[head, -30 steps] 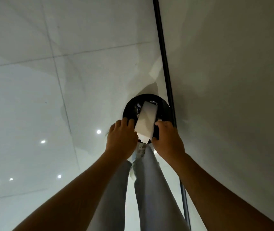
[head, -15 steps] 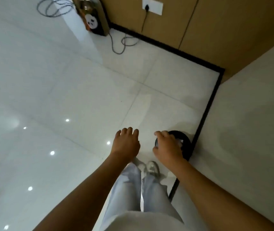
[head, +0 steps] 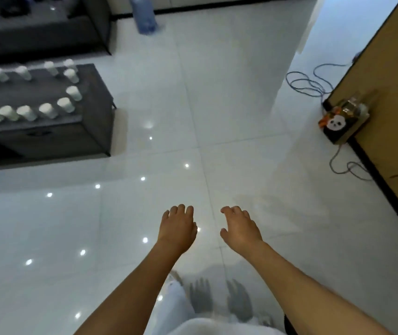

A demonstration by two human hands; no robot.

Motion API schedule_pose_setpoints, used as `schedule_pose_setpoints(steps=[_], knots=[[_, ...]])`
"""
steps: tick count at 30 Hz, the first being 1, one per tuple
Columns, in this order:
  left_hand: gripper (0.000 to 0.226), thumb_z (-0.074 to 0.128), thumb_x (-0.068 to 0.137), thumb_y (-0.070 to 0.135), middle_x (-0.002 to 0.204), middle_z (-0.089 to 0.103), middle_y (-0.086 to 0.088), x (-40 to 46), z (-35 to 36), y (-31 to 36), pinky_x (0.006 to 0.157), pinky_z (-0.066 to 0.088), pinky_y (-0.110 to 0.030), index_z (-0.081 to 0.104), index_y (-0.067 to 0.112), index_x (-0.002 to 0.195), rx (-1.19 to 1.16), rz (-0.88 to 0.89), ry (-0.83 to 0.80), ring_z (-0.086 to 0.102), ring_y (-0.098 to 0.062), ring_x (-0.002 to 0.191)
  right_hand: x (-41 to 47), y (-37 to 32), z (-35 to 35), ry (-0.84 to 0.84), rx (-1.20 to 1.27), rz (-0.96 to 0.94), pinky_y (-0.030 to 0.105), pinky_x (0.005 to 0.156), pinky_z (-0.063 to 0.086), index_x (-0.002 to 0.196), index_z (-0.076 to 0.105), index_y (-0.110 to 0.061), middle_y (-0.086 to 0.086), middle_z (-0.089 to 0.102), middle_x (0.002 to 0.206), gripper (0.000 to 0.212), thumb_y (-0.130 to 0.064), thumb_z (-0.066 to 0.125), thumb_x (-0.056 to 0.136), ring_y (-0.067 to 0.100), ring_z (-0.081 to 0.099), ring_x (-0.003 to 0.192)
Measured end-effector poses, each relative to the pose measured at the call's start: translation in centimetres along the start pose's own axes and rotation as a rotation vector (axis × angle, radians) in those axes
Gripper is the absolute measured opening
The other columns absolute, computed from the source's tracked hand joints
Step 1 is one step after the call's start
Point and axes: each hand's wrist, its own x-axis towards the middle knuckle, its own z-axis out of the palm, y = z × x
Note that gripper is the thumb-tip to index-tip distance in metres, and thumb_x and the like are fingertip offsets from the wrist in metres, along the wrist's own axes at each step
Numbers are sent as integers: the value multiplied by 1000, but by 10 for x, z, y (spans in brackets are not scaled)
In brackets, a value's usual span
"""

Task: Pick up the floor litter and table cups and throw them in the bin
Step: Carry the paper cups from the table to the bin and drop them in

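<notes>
My left hand (head: pixel 178 228) and right hand (head: pixel 241 228) hang side by side above the glossy white tiled floor (head: pixel 229 122), fingers loosely spread, holding nothing. White paper cups (head: pixel 65 104) stand in rows on the dark grey low surface (head: pixel 36 93), well apart at far left. Blue coiled cable (head: pixel 306 84) lies at right.
</notes>
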Motion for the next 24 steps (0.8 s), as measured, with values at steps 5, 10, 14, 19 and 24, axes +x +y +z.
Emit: schedule_pose_setpoints(steps=[5, 10, 14, 19, 24], knots=[[45, 36, 98, 33, 137, 45, -5, -14, -18, -134, 107, 33, -35, 36, 14, 139, -102, -188, 9, 42, -23, 125, 50, -141, 15, -56, -66, -168, 36, 96, 45, 142, 34, -19, 6, 43, 138, 52, -18, 50, 92, 25, 43, 123], [45, 36, 98, 34, 136, 45, -6, -23, -39, -250, 104, 34, -35, 36, 14, 139, -184, -357, 19, 42, -24, 125, 92, -263, 28, -106, -121, -329, 35, 94, 46, 142, 35, -21, 4, 43, 138, 54, -18, 51, 91, 23, 43, 122], [46, 36, 98, 35, 135, 45, -6, -10, -53, -313, 103, 35, -35, 36, 14, 139, -259, -454, 36, 42, -24, 124, 137, -320, 28, -146, -173, -388, 35, 92, 46, 142, 35, -21, 4, 43, 137, 54, -18, 50, 90, 23, 43, 120], [45, 37, 98, 36, 133, 46, -6, 37, -74, -388, 99, 38, -34, 38, 14, 137, -285, -535, 50, 44, -24, 121, 218, -385, 20, -180, -203, -438, 35, 89, 47, 142, 35, -20, 5, 43, 136, 54, -19, 51, 90, 25, 43, 120], [44, 38, 97, 36, 131, 48, -6, 112, -112, -470, 97, 39, -34, 40, 13, 135, -308, -599, 64, 45, -24, 119, 323, -463, -5, -167, -214, -486, 35, 87, 47, 142, 36, -20, 5, 43, 135, 54, -18, 51, 90, 25, 44, 120]])
